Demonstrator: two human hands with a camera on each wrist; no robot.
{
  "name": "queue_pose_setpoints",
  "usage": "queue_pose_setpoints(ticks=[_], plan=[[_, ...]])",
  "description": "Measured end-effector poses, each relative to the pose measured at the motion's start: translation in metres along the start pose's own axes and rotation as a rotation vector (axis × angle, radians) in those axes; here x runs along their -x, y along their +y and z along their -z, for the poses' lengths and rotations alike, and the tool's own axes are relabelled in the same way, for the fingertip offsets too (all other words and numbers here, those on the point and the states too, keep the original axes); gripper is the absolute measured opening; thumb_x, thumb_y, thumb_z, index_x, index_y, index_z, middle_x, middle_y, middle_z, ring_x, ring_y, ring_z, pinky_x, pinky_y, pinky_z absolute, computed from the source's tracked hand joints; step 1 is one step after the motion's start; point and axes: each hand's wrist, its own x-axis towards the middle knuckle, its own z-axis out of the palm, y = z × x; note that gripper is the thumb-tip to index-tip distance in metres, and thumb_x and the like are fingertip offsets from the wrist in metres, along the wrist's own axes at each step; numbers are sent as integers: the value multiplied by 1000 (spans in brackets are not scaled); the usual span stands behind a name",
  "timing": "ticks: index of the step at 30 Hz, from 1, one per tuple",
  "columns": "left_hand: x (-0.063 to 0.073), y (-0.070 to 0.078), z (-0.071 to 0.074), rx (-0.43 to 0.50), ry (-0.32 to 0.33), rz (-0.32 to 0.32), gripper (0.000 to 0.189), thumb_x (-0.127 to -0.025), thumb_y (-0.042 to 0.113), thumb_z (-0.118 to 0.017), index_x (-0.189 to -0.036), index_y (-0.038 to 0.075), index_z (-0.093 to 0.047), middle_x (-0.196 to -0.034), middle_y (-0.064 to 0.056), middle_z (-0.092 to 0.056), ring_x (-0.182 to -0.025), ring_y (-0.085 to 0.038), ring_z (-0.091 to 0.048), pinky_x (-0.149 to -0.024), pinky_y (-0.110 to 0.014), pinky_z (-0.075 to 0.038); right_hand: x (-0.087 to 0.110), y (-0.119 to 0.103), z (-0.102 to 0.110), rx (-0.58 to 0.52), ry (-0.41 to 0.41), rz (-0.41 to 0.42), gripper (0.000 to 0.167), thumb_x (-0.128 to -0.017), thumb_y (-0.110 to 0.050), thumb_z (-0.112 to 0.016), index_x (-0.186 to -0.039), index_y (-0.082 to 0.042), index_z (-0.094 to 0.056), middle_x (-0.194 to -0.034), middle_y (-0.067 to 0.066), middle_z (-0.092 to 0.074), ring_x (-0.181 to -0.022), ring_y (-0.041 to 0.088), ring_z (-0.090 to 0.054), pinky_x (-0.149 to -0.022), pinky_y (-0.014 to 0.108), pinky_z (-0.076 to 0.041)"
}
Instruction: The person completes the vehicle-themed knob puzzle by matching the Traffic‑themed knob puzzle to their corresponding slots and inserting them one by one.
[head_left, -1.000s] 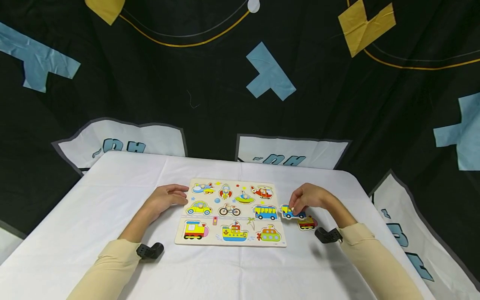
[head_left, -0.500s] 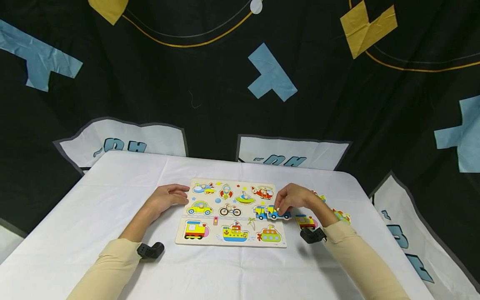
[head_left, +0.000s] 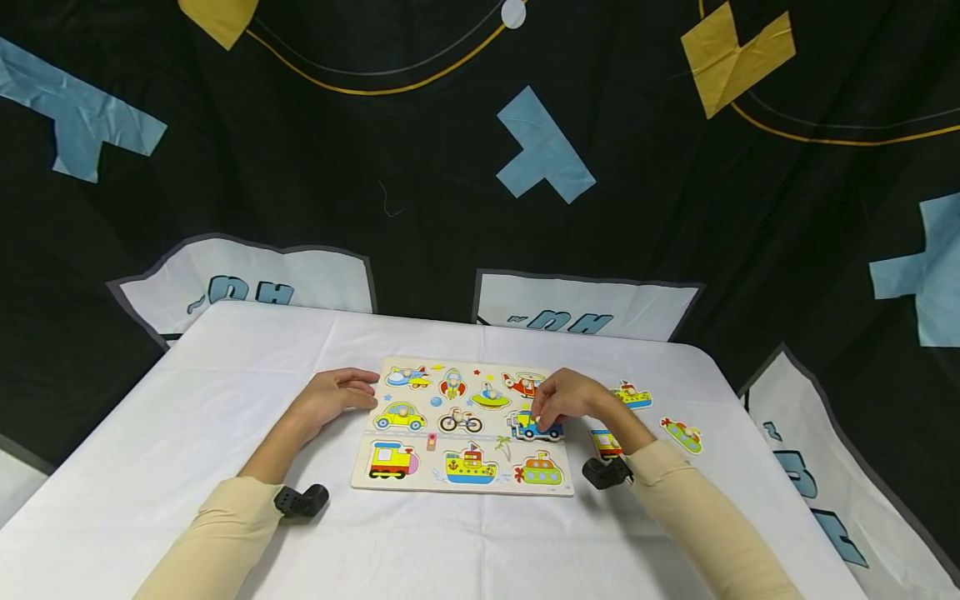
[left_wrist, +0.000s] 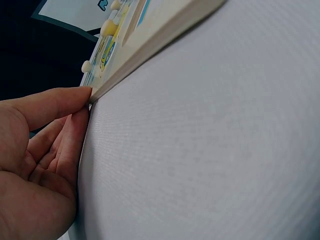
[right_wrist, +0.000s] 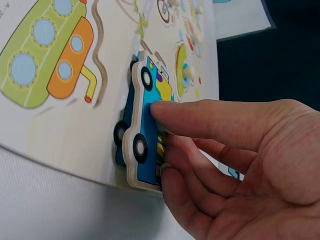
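Observation:
My right hand (head_left: 564, 395) pinches a bus puzzle piece (head_left: 547, 433), blue and yellow, by its knob. In the right wrist view the bus piece (right_wrist: 146, 117) is tilted on edge over the printed bus on the wooden puzzle board (head_left: 468, 457), overlapping most of it. Whether its lower edge touches the board is hard to tell. My left hand (head_left: 335, 400) rests at the board's left edge. In the left wrist view the fingertips of this hand (left_wrist: 40, 145) touch the board's side (left_wrist: 145, 52), the fingers fairly straight.
Knobbed pieces sit in the board's upper rows. On the white tablecloth (head_left: 420, 550) right of the board lie a ship piece (head_left: 632, 395), a submarine piece (head_left: 681, 434) and a train piece (head_left: 604, 442), partly hidden by the right forearm. The board's lower row shows train, ship and submarine pictures.
My right hand has carried the bus piece leftward from beside the board to over the printed bus. The ship and submarine pieces have come out from behind the arm. My left hand stays put.

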Motion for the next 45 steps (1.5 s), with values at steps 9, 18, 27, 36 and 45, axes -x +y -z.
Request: queue_pose_setpoints(ticks=[9, 18, 27, 36, 45], plan=[[1, 2, -1, -5, 2, -4, 50, -86, 17, -76, -134, 8, -64, -105, -5, -74, -106, -23, -63, -104, -46, -40, -1, -6, -5, -5, 18, -4, 13, -75, -7, -85, -82, -9, -75, -70, -3, -67, -69, 14, -57, -69, 28, -47], [-1, 0, -3, -11, 14, 4, 51, -86, 18, -77, -134, 9, -64, -107, -5, -74, -106, -23, -63, -105, -47, -41, -5, -4, -8, -35, 10, -3, 14, -74, -5, -86, -82, -7, -75, -71, -2, -70, -67, 13, -58, -68, 27, -49], [-1, 0, -2, -14, 14, 3, 51, -86, 18, -77, -134, 9, -64, -107, -5, -74, -105, -23, -63, -104, -47, -42, -6, -1, -12, -28, 28, -8, 14, -73, -6, -86, -81, -9, -75, -77, -2, -71, -69, 13, -58, -67, 26, -48], [-2, -1, -2, -14, 13, -8, 51, -85, 17, -77, -134, 7, -64, -107, -5, -74, -100, -19, -65, -99, -41, -43, -5, -1, -12, -57, 24, -3, 13, -73, -5, -85, -81, -7, -74, -74, -2, -70, -69, 13, -59, -66, 25, -48], [-1, -1, -1, -5, 8, -9, 52, -85, 17, -78, -134, 7, -63, -108, -6, -73, -99, -19, -65, -99, -41, -43, 0, 6, -7, -78, 44, 1, 21, -73, -11, -87, -90, -8, -76, -83, 0, -72, -73, 14, -62, -71, 28, -51]])
